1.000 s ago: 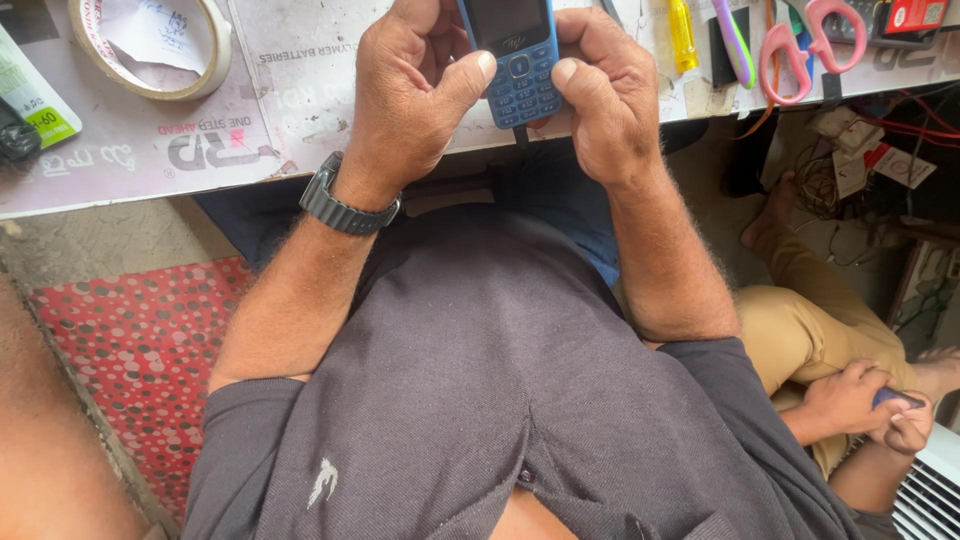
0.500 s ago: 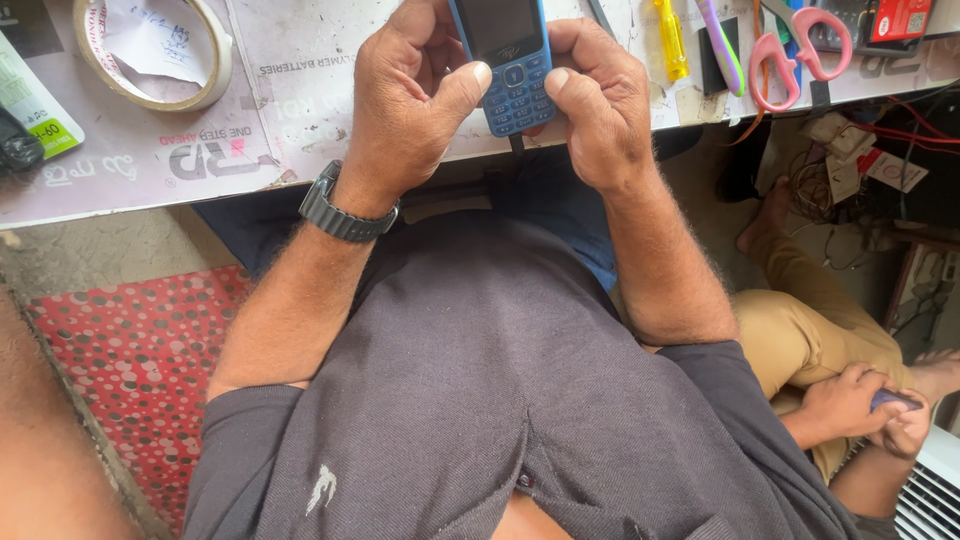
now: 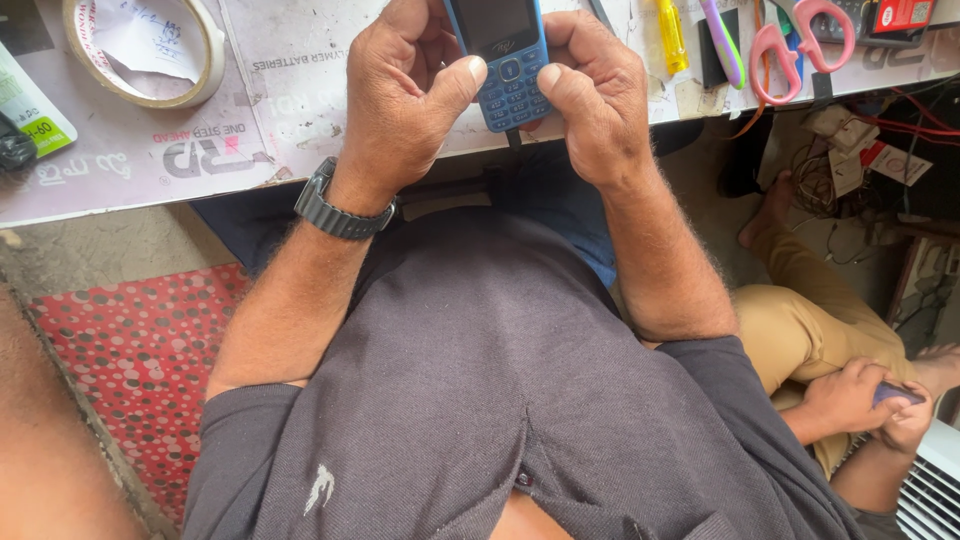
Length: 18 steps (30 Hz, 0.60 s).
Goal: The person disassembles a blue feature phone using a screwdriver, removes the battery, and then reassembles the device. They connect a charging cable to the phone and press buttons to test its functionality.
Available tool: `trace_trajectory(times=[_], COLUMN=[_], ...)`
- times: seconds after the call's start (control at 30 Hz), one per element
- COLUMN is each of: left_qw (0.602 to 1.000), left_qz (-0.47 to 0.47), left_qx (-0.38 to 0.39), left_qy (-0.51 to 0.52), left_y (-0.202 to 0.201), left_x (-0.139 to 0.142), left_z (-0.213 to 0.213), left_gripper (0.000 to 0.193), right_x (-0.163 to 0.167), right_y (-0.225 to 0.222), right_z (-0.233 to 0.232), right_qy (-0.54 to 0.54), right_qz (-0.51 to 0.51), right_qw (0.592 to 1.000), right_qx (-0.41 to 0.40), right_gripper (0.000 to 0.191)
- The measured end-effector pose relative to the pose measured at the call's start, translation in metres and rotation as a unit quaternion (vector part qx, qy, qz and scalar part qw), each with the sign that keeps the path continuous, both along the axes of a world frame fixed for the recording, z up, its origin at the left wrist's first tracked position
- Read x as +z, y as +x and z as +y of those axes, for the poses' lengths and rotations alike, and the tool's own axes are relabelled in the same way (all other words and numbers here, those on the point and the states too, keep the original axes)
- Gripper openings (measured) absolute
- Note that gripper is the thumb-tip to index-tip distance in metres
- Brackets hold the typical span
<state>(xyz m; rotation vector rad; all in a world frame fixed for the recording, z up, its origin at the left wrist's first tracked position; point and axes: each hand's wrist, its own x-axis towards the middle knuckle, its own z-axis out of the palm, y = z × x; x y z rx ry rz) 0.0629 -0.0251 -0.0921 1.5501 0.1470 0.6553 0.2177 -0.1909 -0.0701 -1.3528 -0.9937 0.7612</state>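
A pale worktop covered with printed sheets runs across the top of the view, above a red dotted mat on the floor. A roll of tape with a slip of paper inside lies at the upper left, beside a green-and-white label at the edge. Pink-handled scissors, a yellow tool and a small red package are seen at the upper right. A blue keypad phone is held over the worktop's edge, gripped between the left hand and right hand, both closed round it with thumbs on the keys.

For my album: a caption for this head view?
Both hands, left and right, grip a blue keypad phone.
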Motion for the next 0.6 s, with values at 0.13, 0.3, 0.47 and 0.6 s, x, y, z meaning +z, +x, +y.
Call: trace_trajectory(times=[0.13,0.3,0.47,0.6], left_qw=[1.0,0.999,0.998,0.998], left_qz=[-0.025,-0.03,-0.018,-0.017], left_qx=[-0.005,0.001,0.018,0.023], left_qy=[0.001,0.019,0.054,0.057], left_y=[0.0,-0.002,-0.005,-0.004], left_x=[-0.001,-0.002,0.0,0.002], left_z=[-0.001,-0.002,-0.003,-0.004], left_gripper=[0.027,0.028,0.036,0.042], right_x=[0.001,0.006,0.013,0.018], right_y=[-0.001,-0.006,-0.009,-0.01], right_z=[0.0,0.003,0.008,0.012], right_qy=[-0.008,-0.021,-0.039,-0.044], right_qz=[0.002,0.005,0.067,0.089], right_qw=[1.0,0.999,0.995,0.993], right_qx=[-0.005,-0.029,-0.065,-0.061], right_gripper=[0.032,0.028,0.025,0.024])
